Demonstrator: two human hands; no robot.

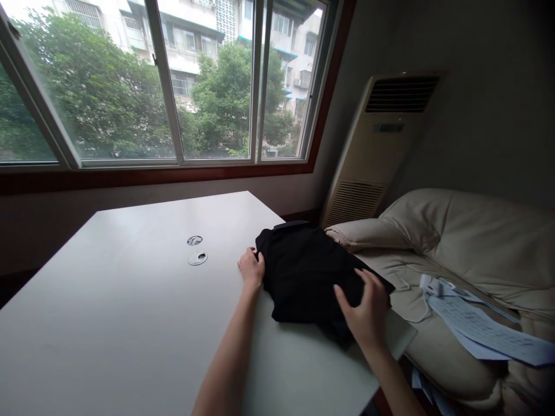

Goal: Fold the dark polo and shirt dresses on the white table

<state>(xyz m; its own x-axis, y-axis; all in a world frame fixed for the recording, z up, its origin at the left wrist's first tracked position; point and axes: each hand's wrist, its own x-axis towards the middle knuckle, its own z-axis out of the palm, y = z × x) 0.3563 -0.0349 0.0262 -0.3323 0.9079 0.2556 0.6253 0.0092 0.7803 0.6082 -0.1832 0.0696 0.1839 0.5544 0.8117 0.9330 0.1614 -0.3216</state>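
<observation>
A black folded garment [306,271] lies at the right edge of a white table [130,300]. My left hand [251,268] rests against the garment's left edge, fingers curled onto the cloth. My right hand [366,309] lies on the garment's near right part, fingers spread and slightly bent over the fabric. The cloth hides the fingertips of the left hand.
Two round cable grommets [196,249] sit in the table's middle. A cream sofa [468,248] with white papers [481,323] stands right of the table. A floor air conditioner [377,144] stands in the corner. A wide window [173,81] runs behind.
</observation>
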